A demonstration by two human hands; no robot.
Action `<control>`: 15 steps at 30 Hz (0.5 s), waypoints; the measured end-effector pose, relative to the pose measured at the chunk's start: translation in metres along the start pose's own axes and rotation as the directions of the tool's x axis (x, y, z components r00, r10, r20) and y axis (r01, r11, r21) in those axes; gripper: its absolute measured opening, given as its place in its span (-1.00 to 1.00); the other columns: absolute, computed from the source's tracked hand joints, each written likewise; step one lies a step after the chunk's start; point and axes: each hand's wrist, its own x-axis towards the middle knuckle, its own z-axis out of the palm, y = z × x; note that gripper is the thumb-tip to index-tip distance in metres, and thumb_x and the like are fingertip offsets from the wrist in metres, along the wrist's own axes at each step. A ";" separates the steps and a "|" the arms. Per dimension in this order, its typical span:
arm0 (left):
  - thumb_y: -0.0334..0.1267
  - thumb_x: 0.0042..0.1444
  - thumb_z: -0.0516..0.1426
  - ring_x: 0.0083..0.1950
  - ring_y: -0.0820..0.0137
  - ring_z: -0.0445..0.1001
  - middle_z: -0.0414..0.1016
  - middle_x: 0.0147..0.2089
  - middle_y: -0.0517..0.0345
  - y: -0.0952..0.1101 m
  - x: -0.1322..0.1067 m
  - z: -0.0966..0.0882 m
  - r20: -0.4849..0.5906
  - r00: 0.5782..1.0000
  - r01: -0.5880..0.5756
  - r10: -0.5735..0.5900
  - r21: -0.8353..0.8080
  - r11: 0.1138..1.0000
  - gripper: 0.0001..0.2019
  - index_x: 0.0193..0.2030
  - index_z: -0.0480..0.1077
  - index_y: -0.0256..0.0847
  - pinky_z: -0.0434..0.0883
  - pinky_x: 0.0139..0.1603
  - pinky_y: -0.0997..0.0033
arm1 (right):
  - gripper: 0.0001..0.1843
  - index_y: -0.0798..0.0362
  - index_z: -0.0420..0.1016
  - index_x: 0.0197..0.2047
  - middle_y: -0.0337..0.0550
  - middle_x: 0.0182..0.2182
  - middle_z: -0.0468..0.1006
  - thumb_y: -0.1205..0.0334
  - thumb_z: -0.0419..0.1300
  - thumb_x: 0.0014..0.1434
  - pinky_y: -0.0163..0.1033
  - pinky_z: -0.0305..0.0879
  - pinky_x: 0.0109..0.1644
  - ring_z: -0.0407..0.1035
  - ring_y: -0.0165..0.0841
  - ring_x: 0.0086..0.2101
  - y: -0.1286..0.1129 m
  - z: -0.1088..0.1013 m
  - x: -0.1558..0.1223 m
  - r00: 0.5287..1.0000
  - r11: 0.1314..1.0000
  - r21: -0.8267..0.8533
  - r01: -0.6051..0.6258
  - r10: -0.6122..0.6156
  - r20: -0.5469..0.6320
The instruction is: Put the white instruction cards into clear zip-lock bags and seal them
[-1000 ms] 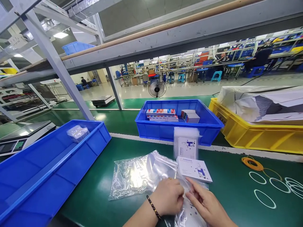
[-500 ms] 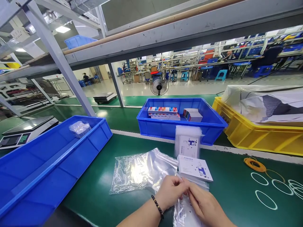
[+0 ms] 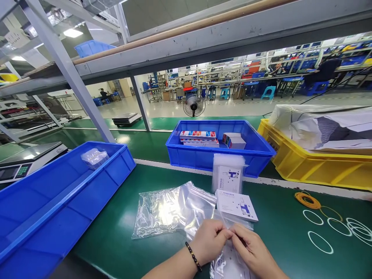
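Both hands were pinched together on one clear plastic bag, left hand, right hand. Film judged light, limp, slippery; best gripped at its top edge.

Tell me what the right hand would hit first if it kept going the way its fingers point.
The right hand points up and left, straight at the left hand, which it already meets over the clear bag both pinch. Beyond lie loose bags, probably next.
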 end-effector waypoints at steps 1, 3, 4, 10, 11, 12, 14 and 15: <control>-0.26 -0.01 0.00 -0.55 0.53 0.11 0.10 -0.65 0.31 0.001 -0.001 0.000 0.005 1.000 -0.027 0.026 0.072 0.997 -0.72 -0.68 0.08 -0.22 0.07 -0.50 0.52 | -0.65 -0.01 0.17 -0.62 -0.28 -0.68 0.34 0.20 -0.12 0.18 -0.35 0.22 -0.59 0.26 -0.42 -0.65 0.002 0.002 -0.001 1.000 0.999 -0.044 -0.002 0.001 -0.020; -0.30 -0.01 -0.01 -0.56 0.53 0.04 0.03 -0.67 0.31 0.003 -0.002 0.001 0.018 0.998 -0.067 0.065 0.204 0.977 -0.69 -0.71 0.00 -0.22 0.02 -0.51 0.50 | -0.63 -0.02 0.10 -0.66 -0.29 -0.72 0.30 0.19 -0.13 0.17 -0.34 0.17 -0.62 0.23 -0.42 -0.68 0.007 0.006 -0.002 0.997 0.986 -0.165 -0.015 0.002 -0.083; -0.33 -0.02 -0.02 -0.57 0.53 0.02 0.00 -0.68 0.32 0.003 -0.002 0.001 0.029 0.997 -0.077 0.072 0.242 0.967 -0.68 -0.72 -0.03 -0.22 0.00 -0.52 0.49 | -0.63 -0.03 0.08 -0.67 -0.29 -0.72 0.29 0.19 -0.13 0.17 -0.34 0.15 -0.63 0.22 -0.42 -0.68 0.009 0.007 -0.002 0.993 0.973 -0.228 -0.029 0.001 -0.120; -0.37 -0.07 -0.01 -0.60 0.56 0.03 -0.01 -0.71 0.35 0.004 0.001 -0.001 -0.021 0.998 0.066 -0.064 0.094 0.993 -0.70 -0.74 0.02 -0.22 0.01 -0.56 0.52 | -0.75 0.03 0.32 -0.36 -0.17 -0.54 0.41 0.14 -0.11 0.20 -0.33 0.29 -0.52 0.35 -0.38 -0.54 0.010 0.000 0.000 0.958 0.943 -0.330 0.048 -0.137 -0.253; -0.38 -0.07 -0.01 -0.59 0.56 0.04 0.00 -0.70 0.34 0.003 0.003 -0.003 -0.049 0.994 0.104 -0.102 0.046 0.993 -0.72 -0.74 0.04 -0.23 0.01 -0.56 0.53 | -0.77 0.05 0.32 -0.25 -0.13 -0.48 0.44 0.12 -0.05 0.18 -0.32 0.33 -0.48 0.38 -0.36 -0.49 0.008 -0.001 -0.001 0.952 0.940 -0.319 0.118 -0.198 -0.233; -0.37 -0.07 -0.01 -0.59 0.56 0.04 0.00 -0.69 0.34 0.003 0.004 -0.006 -0.068 0.989 0.134 -0.134 -0.001 0.991 -0.72 -0.74 0.05 -0.23 0.01 -0.56 0.54 | -0.76 0.06 0.32 -0.19 -0.09 -0.42 0.45 0.11 0.00 0.16 -0.31 0.35 -0.44 0.39 -0.35 -0.45 0.007 -0.001 -0.001 0.946 0.933 -0.311 0.183 -0.253 -0.203; -0.33 -0.06 0.00 -0.58 0.56 0.05 0.01 -0.69 0.34 0.004 0.006 -0.011 -0.067 0.981 0.175 -0.182 -0.092 0.980 -0.73 -0.73 0.09 -0.24 0.04 -0.56 0.55 | -0.81 0.04 0.34 -0.20 -0.10 -0.41 0.47 0.17 0.02 0.14 -0.30 0.35 -0.41 0.40 -0.34 -0.43 0.005 -0.001 -0.002 0.941 0.921 -0.292 0.257 -0.307 -0.139; -0.30 -0.04 0.00 -0.58 0.55 0.07 0.03 -0.69 0.33 0.005 0.006 -0.014 -0.064 0.980 0.181 -0.190 -0.129 0.975 -0.73 -0.71 0.12 -0.24 0.07 -0.56 0.55 | -0.84 0.02 0.36 -0.25 -0.12 -0.44 0.47 0.21 0.00 0.16 -0.30 0.35 -0.42 0.39 -0.35 -0.46 0.005 -0.001 -0.003 0.947 0.926 -0.273 0.261 -0.300 -0.116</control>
